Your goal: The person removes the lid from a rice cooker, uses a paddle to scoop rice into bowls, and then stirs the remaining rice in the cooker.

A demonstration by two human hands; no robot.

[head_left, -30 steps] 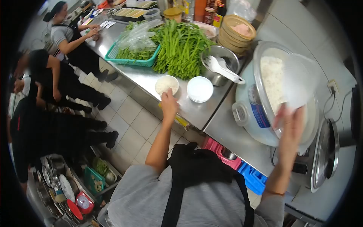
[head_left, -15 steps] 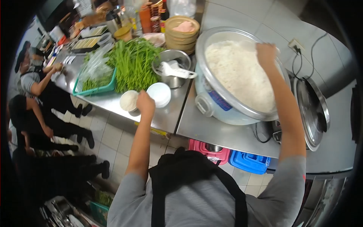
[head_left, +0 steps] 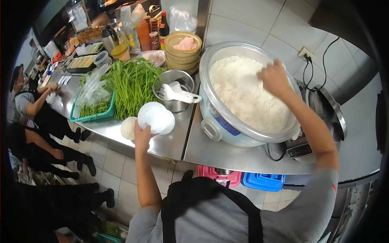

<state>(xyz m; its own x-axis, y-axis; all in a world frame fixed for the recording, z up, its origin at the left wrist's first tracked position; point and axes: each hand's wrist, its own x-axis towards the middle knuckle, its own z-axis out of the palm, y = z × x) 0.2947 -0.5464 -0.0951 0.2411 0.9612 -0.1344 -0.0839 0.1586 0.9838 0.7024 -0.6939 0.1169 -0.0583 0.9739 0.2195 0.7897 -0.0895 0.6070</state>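
Observation:
My left hand (head_left: 142, 137) is closed on the rim of a white bowl (head_left: 151, 115). That bowl is tilted, with its hollow toward me, and overlaps more white bowls (head_left: 168, 124). Just left of my fingers, a small bowl of rice (head_left: 128, 128) stands near the counter's edge. Above the large rice cooker (head_left: 204, 83), full of white rice (head_left: 259, 101), my right hand (head_left: 276, 79) is closed. A pale smear at its fingers is too blurred to name. A white-handled scoop (head_left: 178, 94) rests in a steel pot (head_left: 175, 77).
Leafy greens (head_left: 135, 87) and a green basket (head_left: 93, 115) lie left of the bowls. Stacked clay pots (head_left: 184, 56) and sauce bottles (head_left: 144, 34) stand behind. A cooker lid (head_left: 324, 109) and a power cord (head_left: 310, 71) are at right. Several people stand at left.
My left hand has gone from the rice-filled bowl to a white bowl, now raised and tilted. My right hand has moved from the cooker's far right rim inward over the rice.

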